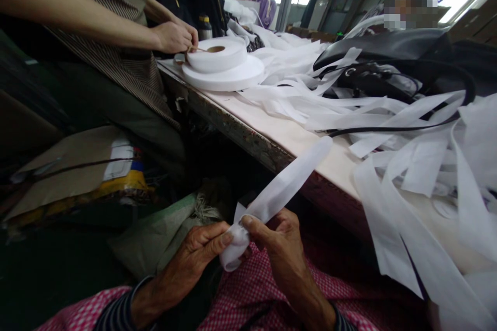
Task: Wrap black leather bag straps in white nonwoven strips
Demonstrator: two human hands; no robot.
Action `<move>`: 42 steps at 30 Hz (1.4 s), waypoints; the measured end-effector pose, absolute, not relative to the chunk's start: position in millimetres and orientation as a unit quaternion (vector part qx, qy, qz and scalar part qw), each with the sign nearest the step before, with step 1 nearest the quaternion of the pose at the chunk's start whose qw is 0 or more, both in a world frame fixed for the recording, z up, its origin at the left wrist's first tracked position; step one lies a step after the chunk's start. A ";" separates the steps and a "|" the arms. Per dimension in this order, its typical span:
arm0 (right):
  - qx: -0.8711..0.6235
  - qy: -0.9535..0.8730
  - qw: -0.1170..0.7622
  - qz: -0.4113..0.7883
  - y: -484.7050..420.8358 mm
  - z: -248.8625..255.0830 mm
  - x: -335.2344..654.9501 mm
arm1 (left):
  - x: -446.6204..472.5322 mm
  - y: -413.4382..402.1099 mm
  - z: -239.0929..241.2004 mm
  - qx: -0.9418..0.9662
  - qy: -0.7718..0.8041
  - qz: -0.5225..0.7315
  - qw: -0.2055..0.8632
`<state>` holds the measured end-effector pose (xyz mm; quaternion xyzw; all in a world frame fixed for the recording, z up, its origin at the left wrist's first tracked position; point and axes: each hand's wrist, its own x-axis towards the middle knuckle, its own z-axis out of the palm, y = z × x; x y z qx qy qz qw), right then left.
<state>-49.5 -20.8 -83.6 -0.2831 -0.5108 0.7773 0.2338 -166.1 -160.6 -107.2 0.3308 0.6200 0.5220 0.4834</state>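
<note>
A white fabric strip (289, 181) is held above my lap, bunched at its lower end, with its long flat part slanting up to the right over the table edge. My left hand (202, 248) pinches the bunched end between thumb and fingers. Close beside it, my right hand (281, 243) grips the same strip, its thumb pressed on the gathered part. The fingers under the strip are partly hidden. Many loose white strips (396, 201) lie heaped on the table to the right, some hanging over its edge.
Two stacked white rolls (225, 70) lie on the table (264, 124), where another person's hand (176, 36) touches the upper one. A black bag (380, 57) rests among the strips. Below left are a cardboard-topped bundle (73, 165) and a pale sack (159, 232). Other people are farther back.
</note>
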 end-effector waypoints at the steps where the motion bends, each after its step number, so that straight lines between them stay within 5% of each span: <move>1: -0.276 -0.509 0.231 0.782 -20.1 -83.7 -48.7 | -167.0 -160.8 -107.3 0.336 0.625 0.515 0.481; 18: -0.262 -0.545 0.195 0.772 -1.6 -101.8 -36.7 | -174.6 -159.1 -101.6 0.256 0.562 0.534 0.578; 42: -0.241 -0.621 0.210 0.715 8.3 -76.7 -43.0 | -193.5 -112.2 -82.0 0.375 0.600 0.520 0.478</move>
